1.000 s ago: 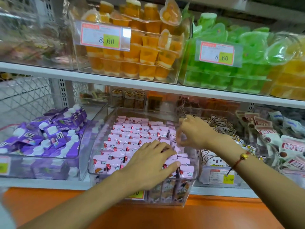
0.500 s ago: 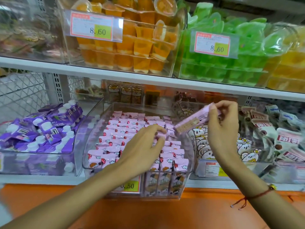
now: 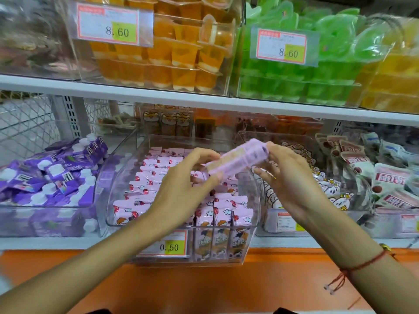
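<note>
Over the bin (image 3: 254, 198) we see left hand (image 3: 186, 184) and right hand (image 3: 292, 180) gripping the ends of one packet (image 3: 235, 160). Its print is blurred.

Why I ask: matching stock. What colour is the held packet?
Pale pink packet with a tan panel; head view.

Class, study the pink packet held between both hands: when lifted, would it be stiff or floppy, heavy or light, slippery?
Probably light: the right hand and left hand hold the pink packet just at its ends. Likely fairly stiff: it spans between them without sagging. Its smooth wrapper may be slippery.
</note>
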`<state>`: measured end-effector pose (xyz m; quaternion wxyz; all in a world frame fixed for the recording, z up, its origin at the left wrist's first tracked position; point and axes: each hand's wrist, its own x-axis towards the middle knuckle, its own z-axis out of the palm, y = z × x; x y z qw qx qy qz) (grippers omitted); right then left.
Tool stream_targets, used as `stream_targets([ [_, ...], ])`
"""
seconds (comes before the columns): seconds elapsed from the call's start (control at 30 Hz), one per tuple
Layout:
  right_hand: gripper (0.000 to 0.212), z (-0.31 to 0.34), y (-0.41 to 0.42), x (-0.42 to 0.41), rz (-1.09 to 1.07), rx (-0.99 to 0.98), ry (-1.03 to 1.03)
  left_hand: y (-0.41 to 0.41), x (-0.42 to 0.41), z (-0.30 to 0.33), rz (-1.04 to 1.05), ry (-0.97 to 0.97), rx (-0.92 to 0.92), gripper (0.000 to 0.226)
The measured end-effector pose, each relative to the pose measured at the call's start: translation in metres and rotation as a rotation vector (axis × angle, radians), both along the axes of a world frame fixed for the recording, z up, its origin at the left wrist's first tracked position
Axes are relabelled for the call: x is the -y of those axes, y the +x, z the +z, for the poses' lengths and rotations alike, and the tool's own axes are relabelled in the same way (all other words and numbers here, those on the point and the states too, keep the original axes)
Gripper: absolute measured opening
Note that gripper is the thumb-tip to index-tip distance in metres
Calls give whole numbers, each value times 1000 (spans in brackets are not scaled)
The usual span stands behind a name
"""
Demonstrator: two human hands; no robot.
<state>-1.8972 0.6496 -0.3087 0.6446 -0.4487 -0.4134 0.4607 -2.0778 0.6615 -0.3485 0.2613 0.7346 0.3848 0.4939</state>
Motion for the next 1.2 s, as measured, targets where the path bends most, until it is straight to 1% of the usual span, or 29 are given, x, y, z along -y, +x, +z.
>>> stream_targets([
  [0.07, 20, 1, 1, 2, 33, 6, -14, -3, -3, 6, -88, -330, 260, 18],
  [0.1, 19, 0, 1, 2, 26, 32, -19, -3, -4, 8, -124, -479, 362, 20],
  [0.17, 19, -3, -1, 2, -27, 171, 2, -3, -5, 9, -189, -661, 501, 24],
  [0.2, 26, -6, -2, 3, -68, 291, 48, -3, -4, 9, -204, -711, 538, 24],
  [0.23, 34, -8, -3, 3, -112, 436, 128, -2, -4, 9, -205, -741, 550, 25],
  [0.3, 46, -10, -6, 7, -193, 780, 350, 1, -3, 9, -182, -742, 518, 25],
  [0.37, 50, -12, -9, 9, -235, 1161, 534, 1, -3, 9, -120, -662, 433, 25],
  [0.4, 50, -12, -9, 10, -239, 1343, 582, 1, -3, 8, -87, -595, 380, 25],
  [0.43, 48, -13, -10, 10, -221, 1479, 606, -1, -2, 8, -70, -523, 334, 23],
  [0.47, 45, -13, -11, 10, -171, 1551, 608, -2, 0, 9, -69, -463, 300, 23],
  [0.53, 41, -15, -11, 9, -25, 1531, 586, -4, 2, 10, -88, -381, 247, 29],
  [0.57, 40, -16, -9, 8, 16, 1502, 584, -3, 3, 11, -99, -353, 220, 32],
  [0.6, 40, -18, -7, 6, 10, 1487, 593, -1, 4, 12, -105, -332, 206, 35],
  [0.7, 32, -17, 0, -1, -174, 1428, 636, 6, 2, 15, -78, -310, 290, 29],
  [0.77, 30, -17, 5, -6, -302, 1306, 609, 10, -4, 14, -40, -281, 280, 23],
  [0.83, 28, -18, 10, -10, -364, 1125, 542, 15, -16, 11, 7, -229, 133, 19],
  [0.87, 29, -19, 13, -10, -373, 1034, 502, 17, -23, 9, 21, -194, 4, 21],
  [0.97, 32, -18, 17, -11, -345, 780, 409, 28, -43, 0, 9, -91, -525, 32],
  [1.03, 35, -15, 17, -10, -275, 608, 418, 34, -51, -6, 7, -46, -831, 38],
  [1.07, 38, -14, 17, -9, -244, 550, 426, 36, -54, -8, 13, -29, -918, 41],
  [1.1, 42, -14, 17, -9, -214, 516, 425, 37, -55, -10, 18, -11, -958, 42],
  [1.13, 46, -13, 17, -9, -184, 497, 422, 38, -55, -11, 23, 8, -963, 43],
  [1.2, 54, -13, 18, -9, -138, 495, 427, 37, -52, -11, 12, 43, -916, 41],
])
